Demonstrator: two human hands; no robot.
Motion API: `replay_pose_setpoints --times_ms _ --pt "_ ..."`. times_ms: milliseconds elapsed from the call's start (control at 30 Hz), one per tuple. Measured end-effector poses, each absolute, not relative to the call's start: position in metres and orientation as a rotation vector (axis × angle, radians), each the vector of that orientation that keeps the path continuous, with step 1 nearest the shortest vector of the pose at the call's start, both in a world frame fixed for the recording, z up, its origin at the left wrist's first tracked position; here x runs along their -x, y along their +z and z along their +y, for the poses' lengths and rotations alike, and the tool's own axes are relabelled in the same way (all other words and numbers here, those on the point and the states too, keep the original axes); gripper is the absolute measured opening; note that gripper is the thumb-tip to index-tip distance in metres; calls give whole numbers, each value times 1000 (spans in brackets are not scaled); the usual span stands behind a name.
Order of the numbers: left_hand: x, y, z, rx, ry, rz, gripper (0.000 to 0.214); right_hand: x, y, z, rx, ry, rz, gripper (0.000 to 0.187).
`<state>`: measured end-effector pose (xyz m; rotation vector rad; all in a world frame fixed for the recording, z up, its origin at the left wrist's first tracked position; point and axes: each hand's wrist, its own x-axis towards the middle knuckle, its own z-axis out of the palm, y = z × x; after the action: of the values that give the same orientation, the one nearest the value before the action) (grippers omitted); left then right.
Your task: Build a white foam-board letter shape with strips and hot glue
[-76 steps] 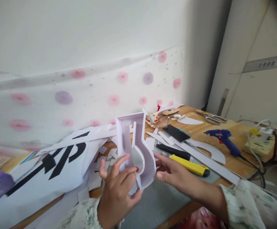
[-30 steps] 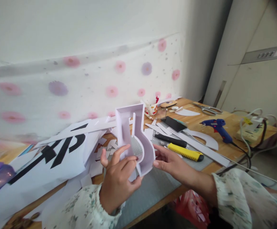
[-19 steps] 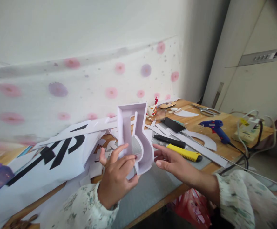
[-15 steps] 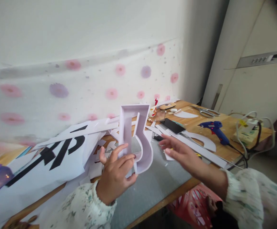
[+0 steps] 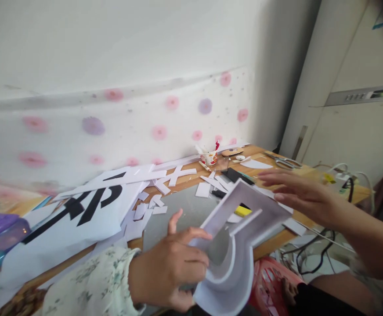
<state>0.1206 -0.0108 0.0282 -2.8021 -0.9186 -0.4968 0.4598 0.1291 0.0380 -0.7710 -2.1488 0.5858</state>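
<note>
A hollow white foam-board letter (image 5: 242, 267), with an open back and raised side walls, tilts over the table's front edge. My left hand (image 5: 178, 263) grips its left wall, thumb below and fingers on the upper side. Just past the letter's far right corner, my right hand (image 5: 300, 193) is stretched out with straight fingers and nothing in them. Whether its fingertips touch the corner I cannot tell. Through the gap in the letter shows a yellow and black object (image 5: 243, 210) on the grey mat (image 5: 181, 199).
White board offcuts (image 5: 158, 202) and a sheet with black lettering (image 5: 102, 215) lie to the left. Farther back are a paper cup (image 5: 208, 157), scissors (image 5: 283, 161) and a dark phone-like slab (image 5: 236, 175). A red plastic bag (image 5: 267, 285) hangs below the edge, near black cables (image 5: 323, 254).
My left hand has brought the letter closer and lower, tipping its top to the right. My right hand has moved rightward and now covers the blue glue gun. The view has shifted slightly.
</note>
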Motion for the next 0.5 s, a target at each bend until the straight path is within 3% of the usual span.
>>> replay_pose_setpoints --times_ms 133,500 --pt "-125 30 -18 2893 -398 -802 16 -456 27 128 786 788 -2220 56" --pt "-130 45 -24 3060 -127 -763 14 -415 40 107 607 560 -2723 16"
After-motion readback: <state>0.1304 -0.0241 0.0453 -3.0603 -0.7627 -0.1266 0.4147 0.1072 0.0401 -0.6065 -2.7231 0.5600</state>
